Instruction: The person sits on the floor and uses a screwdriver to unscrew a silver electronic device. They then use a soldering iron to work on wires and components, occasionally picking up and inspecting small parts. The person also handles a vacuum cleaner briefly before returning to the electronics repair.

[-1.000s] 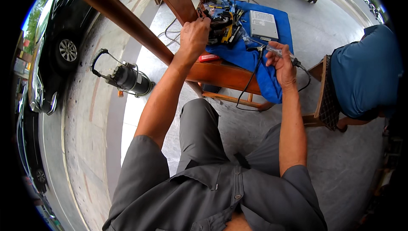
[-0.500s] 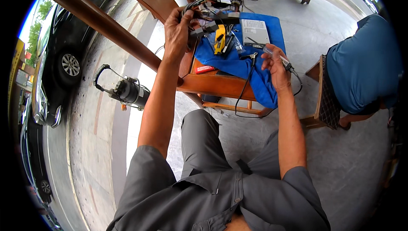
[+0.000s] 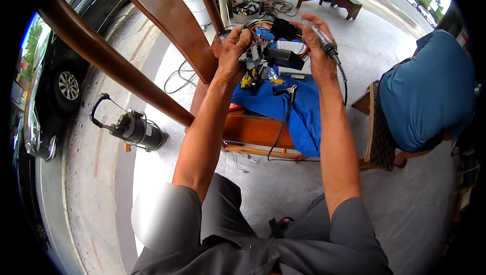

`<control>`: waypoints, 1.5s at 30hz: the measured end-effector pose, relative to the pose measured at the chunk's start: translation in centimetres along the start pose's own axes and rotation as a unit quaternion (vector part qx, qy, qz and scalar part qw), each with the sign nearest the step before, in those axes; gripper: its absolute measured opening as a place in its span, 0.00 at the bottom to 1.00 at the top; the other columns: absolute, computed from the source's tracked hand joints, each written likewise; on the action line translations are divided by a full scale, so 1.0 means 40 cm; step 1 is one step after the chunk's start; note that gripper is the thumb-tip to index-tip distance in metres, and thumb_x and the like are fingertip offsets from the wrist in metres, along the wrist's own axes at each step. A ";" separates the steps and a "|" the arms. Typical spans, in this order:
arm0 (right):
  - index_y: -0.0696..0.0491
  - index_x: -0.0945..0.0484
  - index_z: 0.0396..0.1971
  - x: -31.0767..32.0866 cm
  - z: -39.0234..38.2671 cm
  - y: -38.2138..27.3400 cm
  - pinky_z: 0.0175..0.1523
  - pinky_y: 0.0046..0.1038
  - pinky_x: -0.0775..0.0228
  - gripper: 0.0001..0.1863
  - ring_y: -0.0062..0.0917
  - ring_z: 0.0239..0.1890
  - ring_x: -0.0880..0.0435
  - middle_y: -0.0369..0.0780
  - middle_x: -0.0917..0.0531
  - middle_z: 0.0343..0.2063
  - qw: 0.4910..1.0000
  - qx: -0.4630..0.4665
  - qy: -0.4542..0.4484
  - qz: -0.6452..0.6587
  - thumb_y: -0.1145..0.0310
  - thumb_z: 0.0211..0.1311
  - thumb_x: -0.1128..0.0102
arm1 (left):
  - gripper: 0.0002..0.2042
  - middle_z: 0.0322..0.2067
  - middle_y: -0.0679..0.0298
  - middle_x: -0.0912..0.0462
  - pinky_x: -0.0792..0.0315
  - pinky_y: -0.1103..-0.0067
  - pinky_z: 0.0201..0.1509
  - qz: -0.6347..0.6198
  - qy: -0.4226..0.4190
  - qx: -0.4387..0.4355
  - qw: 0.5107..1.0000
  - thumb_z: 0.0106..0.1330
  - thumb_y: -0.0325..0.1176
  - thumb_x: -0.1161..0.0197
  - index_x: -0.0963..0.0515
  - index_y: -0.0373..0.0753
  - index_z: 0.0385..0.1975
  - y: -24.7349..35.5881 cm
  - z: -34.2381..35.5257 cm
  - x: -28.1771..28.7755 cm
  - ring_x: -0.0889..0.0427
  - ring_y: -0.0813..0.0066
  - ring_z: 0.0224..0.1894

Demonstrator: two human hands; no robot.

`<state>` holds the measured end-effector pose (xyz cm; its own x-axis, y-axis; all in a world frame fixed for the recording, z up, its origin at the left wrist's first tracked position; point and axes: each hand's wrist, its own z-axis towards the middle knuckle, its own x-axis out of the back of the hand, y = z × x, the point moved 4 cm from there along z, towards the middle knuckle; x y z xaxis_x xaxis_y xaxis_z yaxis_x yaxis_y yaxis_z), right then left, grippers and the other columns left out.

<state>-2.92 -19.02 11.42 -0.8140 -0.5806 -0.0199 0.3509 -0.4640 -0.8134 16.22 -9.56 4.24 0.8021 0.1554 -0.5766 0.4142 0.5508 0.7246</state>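
Note:
My left hand (image 3: 233, 55) grips a wiring harness (image 3: 256, 55), a bundle of coloured wires with grey and black connectors, raised over the chair seat. My right hand (image 3: 321, 57) holds a corded probe-like tool (image 3: 324, 39) with a clear handle, beside the harness's black parts (image 3: 284, 58). Below them a silver flat case (image 3: 293, 73), some yellow items (image 3: 247, 79) and small tools lie on a blue cloth (image 3: 298, 118) draped over a wooden chair (image 3: 253, 133). A red item (image 3: 234, 107) pokes out from under the cloth.
A black pump-like canister (image 3: 136, 131) stands left of the chair. A seated person (image 3: 420, 93) in blue is at my right. Behind are a white bucket (image 3: 195, 4), a tub of parts (image 3: 245, 14) and a low stool (image 3: 347, 7). A black car (image 3: 68, 47) is at far left.
My left hand has lifted the harness and brought it rightward, nearer the middle. My right hand has risen with the tool and moved up beside the harness. The view has shifted.

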 end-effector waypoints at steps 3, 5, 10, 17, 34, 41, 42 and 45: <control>0.51 0.21 0.58 -0.015 0.001 0.053 0.52 0.25 0.19 0.29 0.23 0.51 0.14 0.45 0.12 0.47 0.996 -0.029 -0.056 0.058 0.54 0.61 0.23 | 0.10 0.36 0.64 0.15 0.18 0.80 0.41 -0.011 0.001 -0.002 1.000 0.80 0.40 0.41 0.23 0.41 0.49 -0.015 0.014 -0.005 0.15 0.78 0.35; 0.50 0.21 0.59 -0.023 -0.013 0.052 0.53 0.26 0.18 0.32 0.25 0.54 0.15 0.44 0.13 0.49 0.996 -0.024 -0.045 0.073 0.58 0.55 0.19 | 0.08 0.35 0.67 0.15 0.18 0.82 0.38 -0.017 -0.001 -0.001 1.000 0.79 0.39 0.39 0.23 0.41 0.46 -0.027 0.013 -0.004 0.15 0.81 0.34; 0.51 0.23 0.62 -0.037 -0.056 0.069 0.54 0.27 0.18 0.33 0.25 0.47 0.14 0.42 0.18 0.49 0.996 -0.051 -0.030 0.070 0.66 0.55 0.22 | 0.11 0.36 0.64 0.14 0.18 0.80 0.42 0.011 0.017 0.029 0.999 0.79 0.42 0.40 0.23 0.40 0.46 -0.045 -0.004 0.016 0.14 0.77 0.36; 0.55 0.26 0.61 -0.031 -0.061 0.083 0.46 0.26 0.15 0.30 0.24 0.36 0.11 0.44 0.13 0.43 0.991 -0.070 -0.006 0.110 0.69 0.59 0.24 | 0.19 0.42 0.67 0.13 0.23 0.81 0.52 0.175 0.004 0.025 0.984 0.72 0.43 0.30 0.19 0.37 0.53 0.009 -0.013 0.018 0.17 0.83 0.44; 0.53 0.23 0.59 -0.062 -0.078 0.052 0.58 0.25 0.17 0.25 0.24 0.53 0.13 0.43 0.13 0.53 0.996 0.000 -0.090 0.017 0.79 0.61 0.29 | 0.18 0.36 0.60 0.17 0.28 0.69 0.51 0.565 -0.056 -0.228 0.791 0.69 0.46 0.29 0.16 0.36 0.46 0.097 -0.058 -0.065 0.20 0.62 0.44; 0.50 0.23 0.59 -0.057 -0.077 0.048 0.57 0.27 0.16 0.27 0.24 0.55 0.14 0.43 0.14 0.54 0.994 -0.005 -0.112 0.015 0.77 0.59 0.28 | 0.19 0.32 0.67 0.19 0.29 0.76 0.46 0.456 -0.048 -0.134 0.878 0.66 0.45 0.25 0.16 0.32 0.39 0.093 -0.067 -0.065 0.23 0.74 0.40; 0.50 0.23 0.60 -0.053 -0.075 0.048 0.57 0.27 0.16 0.27 0.24 0.55 0.14 0.43 0.14 0.54 0.993 0.000 -0.117 0.021 0.75 0.59 0.27 | 0.19 0.32 0.66 0.20 0.29 0.76 0.46 0.456 -0.043 -0.138 0.878 0.65 0.44 0.25 0.16 0.32 0.39 0.092 -0.070 -0.068 0.23 0.74 0.40; 0.50 0.21 0.57 -0.036 -0.067 0.037 0.57 0.28 0.16 0.25 0.25 0.55 0.14 0.42 0.13 0.51 0.993 -0.025 -0.113 0.032 0.69 0.60 0.24 | 0.19 0.33 0.64 0.21 0.29 0.75 0.46 0.469 -0.030 -0.154 0.869 0.63 0.44 0.24 0.17 0.32 0.41 0.086 -0.069 -0.062 0.22 0.71 0.40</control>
<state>-2.48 -17.08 8.68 -0.6637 -0.7460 0.0548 0.3698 -0.3909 -0.8429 14.48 -5.78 7.13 0.7491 0.6169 0.2413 -0.5621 0.3992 0.7243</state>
